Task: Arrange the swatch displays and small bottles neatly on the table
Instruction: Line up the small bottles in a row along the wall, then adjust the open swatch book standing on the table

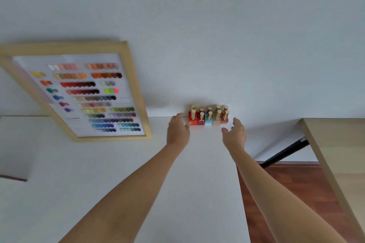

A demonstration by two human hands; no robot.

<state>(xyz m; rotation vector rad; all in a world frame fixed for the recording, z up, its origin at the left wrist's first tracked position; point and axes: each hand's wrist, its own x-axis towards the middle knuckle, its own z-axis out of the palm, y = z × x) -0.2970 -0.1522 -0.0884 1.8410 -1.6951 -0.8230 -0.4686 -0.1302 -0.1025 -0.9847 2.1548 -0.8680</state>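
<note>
Nearest, two bare forearms stretched forward over the white worktop. Further out, left hand palm-down with fingers loosely spread, fingertips touching or just beside the orange-red end of the bottle cluster; gripping nothing. Right hand open too, palm turned inward, fingers curled slightly, just short of the cluster's other end; empty. Between and just beyond the hands, at the worktop's far edge against the pale wall: small square nail-polish bottles with tall gold caps, packed upright in two tight rows, bodies orange-red, dark red, turquoise, beige and red. Well to the left of the left hand, a large swatch display in a light wooden frame, rows of coloured oval chips on a white board, leaning tilted against the wall. To the right of the right hand, apart from the white worktop, a light wood table over reddish-brown wooden floor.
</note>
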